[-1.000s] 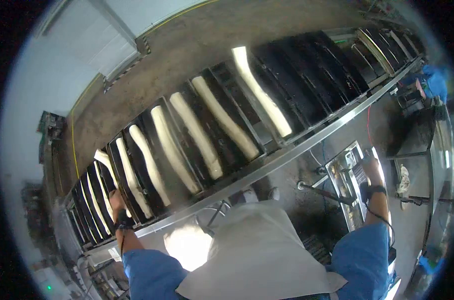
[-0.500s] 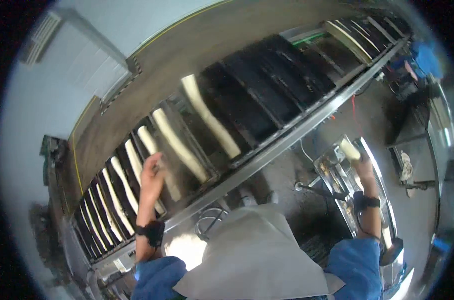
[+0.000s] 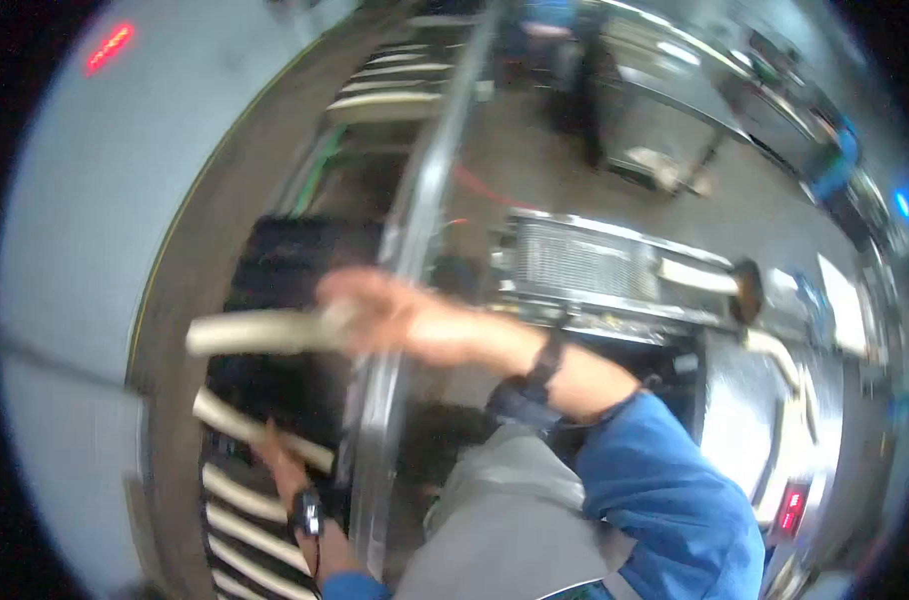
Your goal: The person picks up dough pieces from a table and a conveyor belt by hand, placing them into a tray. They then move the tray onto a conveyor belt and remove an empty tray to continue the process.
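Observation:
My right hand (image 3: 380,312), blurred by motion, is wrapped round the near end of a long pale strip (image 3: 260,333) above the dark slatted conveyor (image 3: 305,262). Lower down, my left hand (image 3: 280,462) touches or hovers beside another pale strip (image 3: 260,430) lying on the conveyor; its fingers are smeared and partly hidden. More pale strips (image 3: 245,495) lie across the slats below it. Both wrists wear black bands.
The conveyor's metal rail (image 3: 380,400) runs along its side. A perforated metal tray (image 3: 575,257) stands to the right, with a pale strip (image 3: 700,277) at its far end. Further strips lie on a steel surface (image 3: 735,400). A metal table (image 3: 675,95) stands behind.
The view has swung to the right. My right hand has moved from the metal tray to over the conveyor, bringing a pale strip. My left hand is now lower in view.

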Action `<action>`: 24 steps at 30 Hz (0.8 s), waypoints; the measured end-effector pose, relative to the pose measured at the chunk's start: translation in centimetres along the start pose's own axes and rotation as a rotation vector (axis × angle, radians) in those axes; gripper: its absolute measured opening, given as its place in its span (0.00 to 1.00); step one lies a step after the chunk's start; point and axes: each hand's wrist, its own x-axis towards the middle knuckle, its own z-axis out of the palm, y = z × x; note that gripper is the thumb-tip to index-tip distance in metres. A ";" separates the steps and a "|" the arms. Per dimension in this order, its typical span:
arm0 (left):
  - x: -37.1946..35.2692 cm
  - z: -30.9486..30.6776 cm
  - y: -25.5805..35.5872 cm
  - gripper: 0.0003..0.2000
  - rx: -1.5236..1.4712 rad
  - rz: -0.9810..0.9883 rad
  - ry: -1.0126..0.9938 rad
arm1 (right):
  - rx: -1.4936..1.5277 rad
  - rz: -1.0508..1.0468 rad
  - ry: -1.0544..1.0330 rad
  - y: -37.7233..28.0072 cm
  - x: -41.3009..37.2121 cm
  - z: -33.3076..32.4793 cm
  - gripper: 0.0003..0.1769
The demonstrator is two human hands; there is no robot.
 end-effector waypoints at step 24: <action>14.5 20.1 9.1 0.34 1.017 1.059 0.040 | -0.826 0.665 1.824 11.8 -46.5 -10.2 0.28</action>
